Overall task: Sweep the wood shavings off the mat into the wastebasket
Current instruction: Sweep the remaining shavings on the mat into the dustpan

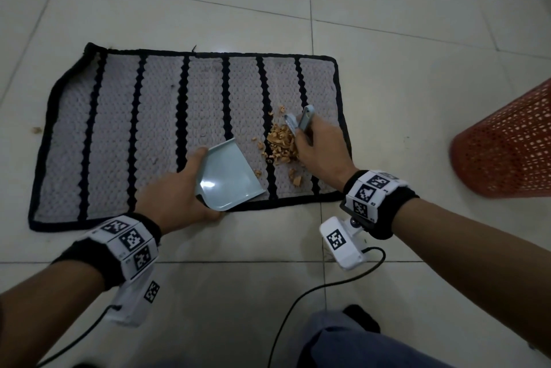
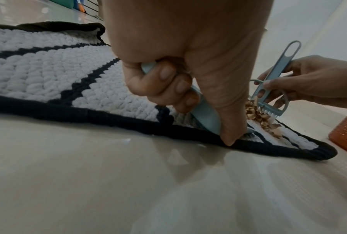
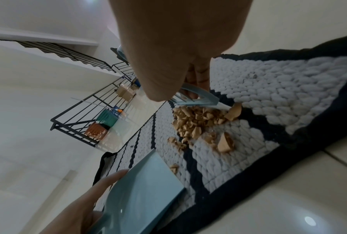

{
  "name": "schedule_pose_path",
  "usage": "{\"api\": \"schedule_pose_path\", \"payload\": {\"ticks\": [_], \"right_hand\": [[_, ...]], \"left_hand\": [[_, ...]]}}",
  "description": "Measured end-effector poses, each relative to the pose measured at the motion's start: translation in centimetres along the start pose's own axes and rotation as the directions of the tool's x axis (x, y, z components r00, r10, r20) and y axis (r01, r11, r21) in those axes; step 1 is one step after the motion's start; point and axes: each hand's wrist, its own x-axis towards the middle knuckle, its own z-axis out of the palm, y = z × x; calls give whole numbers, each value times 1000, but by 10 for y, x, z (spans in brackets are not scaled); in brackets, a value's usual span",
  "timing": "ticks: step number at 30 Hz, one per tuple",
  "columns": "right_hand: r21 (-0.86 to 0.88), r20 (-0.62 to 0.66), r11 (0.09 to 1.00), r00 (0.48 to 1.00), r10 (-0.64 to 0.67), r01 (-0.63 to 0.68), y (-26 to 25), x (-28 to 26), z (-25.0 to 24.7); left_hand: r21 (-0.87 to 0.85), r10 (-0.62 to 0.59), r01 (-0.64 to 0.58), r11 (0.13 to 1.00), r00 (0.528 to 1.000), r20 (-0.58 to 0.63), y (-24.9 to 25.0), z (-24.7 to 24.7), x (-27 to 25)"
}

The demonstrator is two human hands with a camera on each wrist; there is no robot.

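A grey mat (image 1: 119, 135) with black stripes lies flat on the tiled floor. Tan wood shavings (image 1: 280, 144) are piled near its right end. My left hand (image 1: 176, 197) grips a pale blue dustpan (image 1: 229, 177) whose lip rests on the mat just left of the pile. My right hand (image 1: 316, 144) holds a small pale blue brush (image 1: 304, 120), bristles down at the pile's right side. In the left wrist view the brush (image 2: 272, 82) touches the shavings (image 2: 256, 117). The right wrist view shows the pile (image 3: 198, 120) between brush (image 3: 196, 98) and dustpan (image 3: 144, 190). A red mesh wastebasket (image 1: 507, 144) stands right of the mat.
One stray shaving (image 1: 37, 129) lies on the tiles left of the mat. A black cable (image 1: 313, 302) runs over the floor near my knee (image 1: 357, 344). In the right wrist view a black railing (image 3: 88, 101) and small baskets (image 3: 100, 126) stand far off.
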Motion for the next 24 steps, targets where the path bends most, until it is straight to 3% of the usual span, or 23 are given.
{"api": "schedule_pose_path", "payload": {"ticks": [20,24], "right_hand": [[109,202,980,962,-185,166,-59,-24,38],[150,182,971,960,-213,187,-60,-22,31]], "left_hand": [[-10,40,-40,999,999,-20,-3,5,2],[-14,34,-35,999,999,-18,-5,5,3]]}}
